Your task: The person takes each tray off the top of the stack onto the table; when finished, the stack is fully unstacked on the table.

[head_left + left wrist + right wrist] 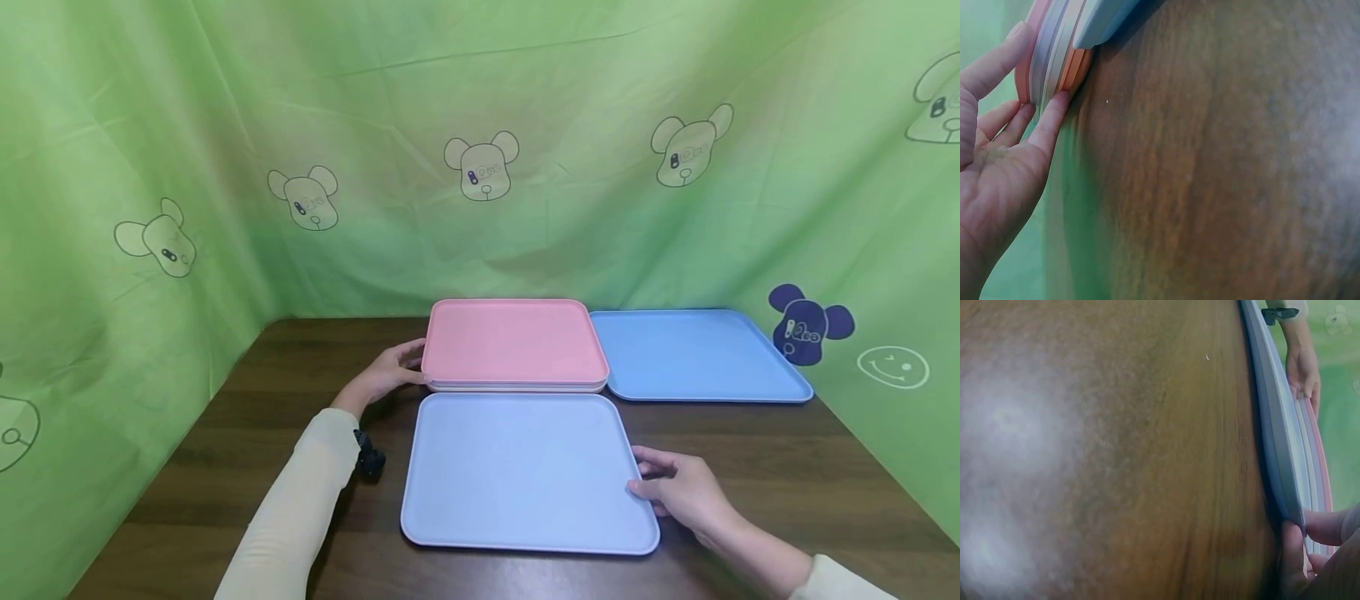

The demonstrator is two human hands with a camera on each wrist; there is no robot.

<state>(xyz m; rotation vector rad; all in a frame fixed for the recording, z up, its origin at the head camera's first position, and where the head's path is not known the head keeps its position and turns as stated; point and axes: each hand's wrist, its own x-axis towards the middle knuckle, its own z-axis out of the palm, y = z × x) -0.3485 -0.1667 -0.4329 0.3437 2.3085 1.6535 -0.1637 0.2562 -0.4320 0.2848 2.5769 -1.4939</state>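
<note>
A pale blue rectangular tray (pixel 528 475) lies at the front of the table, and my right hand (pixel 686 492) pinches its right edge, the thumb over the rim. The right wrist view shows this tray edge-on, with fingertips (pixel 1322 526) at its rim. Behind it sits a stack of trays with a pink tray (pixel 517 342) on top; lilac, cream and orange rims (pixel 1072 70) show below in the left wrist view. My left hand (pixel 386 375) touches the stack's left side, its extended fingers (pixel 1050 122) spread along the layered rims.
A brighter blue tray (pixel 701 354) lies right of the stack at the back. The dark wood table (pixel 247 433) meets a green curtain (pixel 375 275) printed with bear faces at the back and sides. A small black device (pixel 369 457) sits on the left wrist.
</note>
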